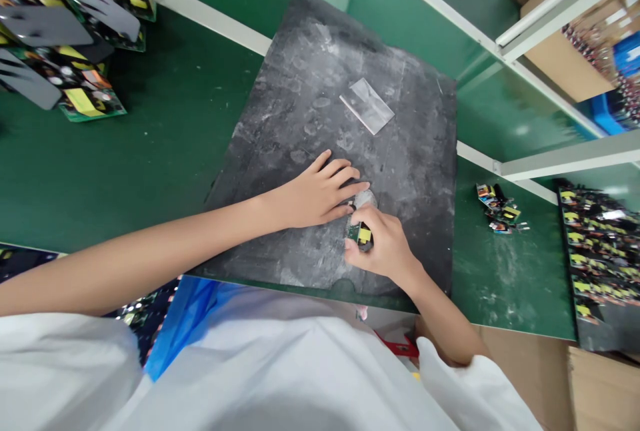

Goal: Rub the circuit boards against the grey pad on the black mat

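Note:
My right hand [380, 238] is closed around a small circuit board [365, 236] that carries a yellow-wrapped part, held low over the black mat [280, 131]. The board's green side shows between thumb and fingers; the rest is hidden by the hand. Beside it, my left hand [325, 194] lies with its fingers stretched out and spread, fingertips close to the right hand. Whether those fingertips touch the board I cannot tell. Farther up the mat rests a flat, clear and greyish rectangular piece [368, 106].
Circuit boards with grey metal plates [65, 38] pile up at the upper left of the green bench [165, 131]. A few loose boards [500, 208] lie right of the mat. Beyond them stands a tray [600, 251] with rows of boards. White frame bars [570, 154] cross the right side.

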`<state>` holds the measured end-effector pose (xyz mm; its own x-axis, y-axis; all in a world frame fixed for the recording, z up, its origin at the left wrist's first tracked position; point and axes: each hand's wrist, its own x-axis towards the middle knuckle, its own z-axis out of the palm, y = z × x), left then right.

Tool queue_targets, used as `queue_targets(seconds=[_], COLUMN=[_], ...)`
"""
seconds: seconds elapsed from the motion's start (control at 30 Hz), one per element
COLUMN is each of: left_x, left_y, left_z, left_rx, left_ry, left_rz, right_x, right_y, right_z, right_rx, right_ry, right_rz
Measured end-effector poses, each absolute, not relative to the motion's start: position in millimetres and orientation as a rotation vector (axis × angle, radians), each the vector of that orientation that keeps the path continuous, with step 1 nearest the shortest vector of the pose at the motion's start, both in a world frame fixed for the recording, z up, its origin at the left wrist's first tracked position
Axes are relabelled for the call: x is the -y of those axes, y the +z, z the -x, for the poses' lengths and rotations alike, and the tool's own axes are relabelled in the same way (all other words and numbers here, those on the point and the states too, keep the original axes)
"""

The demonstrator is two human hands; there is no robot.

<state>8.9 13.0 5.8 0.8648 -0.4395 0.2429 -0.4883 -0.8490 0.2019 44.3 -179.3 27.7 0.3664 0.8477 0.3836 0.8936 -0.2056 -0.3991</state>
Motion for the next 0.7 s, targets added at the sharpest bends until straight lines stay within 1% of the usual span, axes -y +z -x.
queue_targets(seconds=[0.17,0.6,0.7], left_x=[-12.5,-13.3,-13.2], left_y=[5.9,6.7,6.9], left_z=[-9.0,-10.3,-10.6], left_rx=[0.700,0.695,0.694], left_ry=[0.273,0.250,0.256], left_rz=[-2.789,-2.778,-2.774], right_x=[179.0,180.9,182.1], right_y=[27.7,28.6,30.5], right_z=[-42.9,-48.2,-49.4], right_rx=[1.571,1.438,1.364], right_ry=[-0.169,-0.044,0.039], right_rz=[2.073,2.025,2.013])
